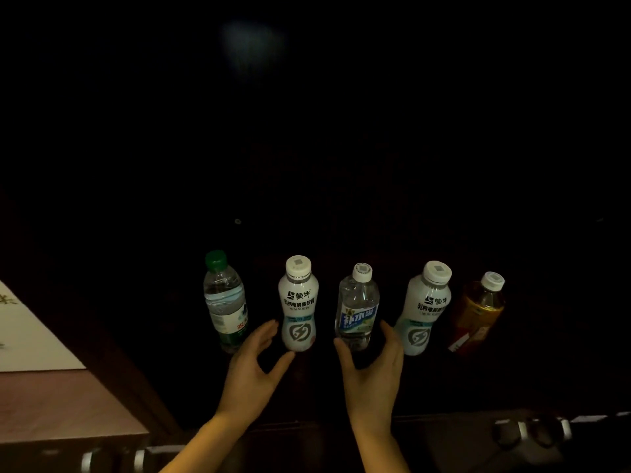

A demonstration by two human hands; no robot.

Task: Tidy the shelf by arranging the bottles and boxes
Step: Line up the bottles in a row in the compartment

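Several bottles stand in a row on a dark shelf (341, 397). From the left: a clear water bottle with a green cap (223, 298), a white drink bottle (298, 303), a clear bottle with a blue label (358, 308), a second white bottle (423, 308) and an amber tea bottle (478, 314). My left hand (252, 370) is open at the base of the first white bottle, fingers either side, not clasping it. My right hand (374, 367) is open around the foot of the blue-label bottle, thumb left and fingers right. No boxes show.
A white sheet (30, 336) lies on a brown surface (61, 404) at the lower left. Pale metal fittings (526, 428) run along the shelf's front edge. The space behind the bottles is too dark to see.
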